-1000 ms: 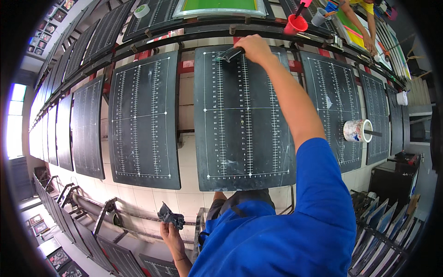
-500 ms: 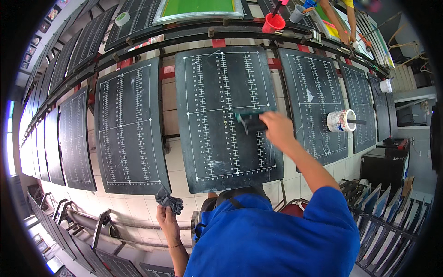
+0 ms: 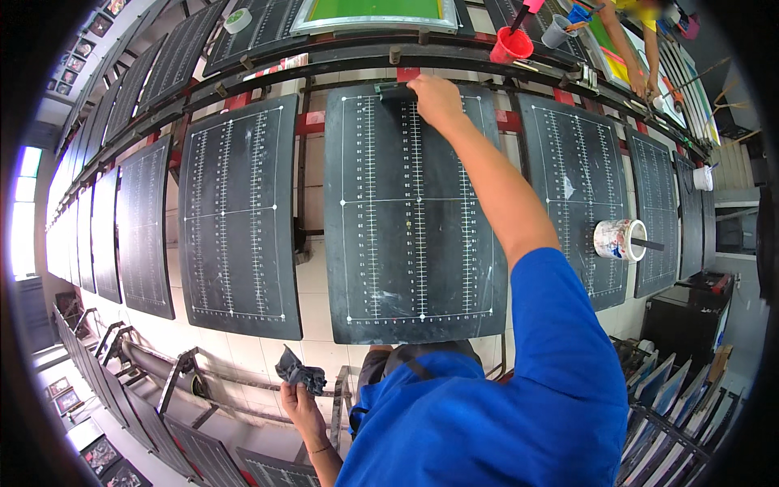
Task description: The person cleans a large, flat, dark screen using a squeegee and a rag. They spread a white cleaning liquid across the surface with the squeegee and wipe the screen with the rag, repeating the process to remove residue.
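The right hand has its grip closed on a dark tool, extending left from it near the far edge of the board. The left hand pinches a dark cloth off the near-left corner.

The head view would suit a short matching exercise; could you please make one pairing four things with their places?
Things:
1. dark cloth
2. white stained tub
3. black-and-green tool
4. red cup

Places:
A. near the top of the picture, right of the green framed panel
B. in the right hand, at the far end of the middle board
C. in the left hand, at the lower left of the middle board
D. on the board next to the middle one, on its right

Right pairs: 1-C, 2-D, 3-B, 4-A
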### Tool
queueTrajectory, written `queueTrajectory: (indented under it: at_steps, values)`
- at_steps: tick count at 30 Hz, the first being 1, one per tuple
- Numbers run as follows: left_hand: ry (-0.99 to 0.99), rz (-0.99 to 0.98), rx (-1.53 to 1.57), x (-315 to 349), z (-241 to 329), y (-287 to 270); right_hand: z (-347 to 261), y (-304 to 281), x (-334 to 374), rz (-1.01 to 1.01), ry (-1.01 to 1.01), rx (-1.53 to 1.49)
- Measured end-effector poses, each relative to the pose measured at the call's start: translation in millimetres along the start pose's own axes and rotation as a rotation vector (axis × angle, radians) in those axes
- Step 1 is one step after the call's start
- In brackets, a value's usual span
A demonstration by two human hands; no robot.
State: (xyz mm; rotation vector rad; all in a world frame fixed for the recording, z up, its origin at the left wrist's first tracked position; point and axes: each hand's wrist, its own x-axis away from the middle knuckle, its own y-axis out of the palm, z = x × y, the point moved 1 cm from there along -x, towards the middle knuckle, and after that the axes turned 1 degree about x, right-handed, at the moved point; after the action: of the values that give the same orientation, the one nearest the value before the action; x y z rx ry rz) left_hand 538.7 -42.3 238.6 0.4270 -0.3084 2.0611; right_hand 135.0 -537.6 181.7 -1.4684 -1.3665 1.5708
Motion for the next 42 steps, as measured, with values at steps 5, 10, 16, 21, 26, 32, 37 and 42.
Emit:
queueTrajectory:
  at_steps: [5,10,16,21,26,32,37,42]
  values:
    - [-0.032,0.072,0.067,9.5,-13.1,4.3,-70.4,-45.5,138.0,0.084,-0.053,-0.116]
    - [-0.041,0.106,0.035,6.8,-15.9,8.1,-55.0,-98.5,165.8,-0.224,0.005,-0.176]
    - [-0.019,0.024,0.036,16.1,-22.1,2.7,22.4,-52.8,31.4,-0.037,0.059,0.024]
    - [-0.02,0.116,0.037,35.9,-18.1,5.7,19.1,6.2,-4.2,0.022,-0.149,0.068]
    - [-0.043,0.155,0.014,45.3,-25.9,-4.9,67.7,-16.4,42.7,0.044,-0.131,0.024]
    - [-0.068,-0.02,0.015,33.0,-35.5,-11.2,61.3,-68.6,164.7,-0.091,0.008,0.084]
    - [0.017,-0.22,0.036,10.3,-40.4,-16.8,-32.3,-124.8,299.4,-0.077,0.141,0.017]
    - [0.014,-0.286,0.083,11.7,-37.9,-23.9,-118.1,-178.1,416.6,-0.138,0.28,0.027]
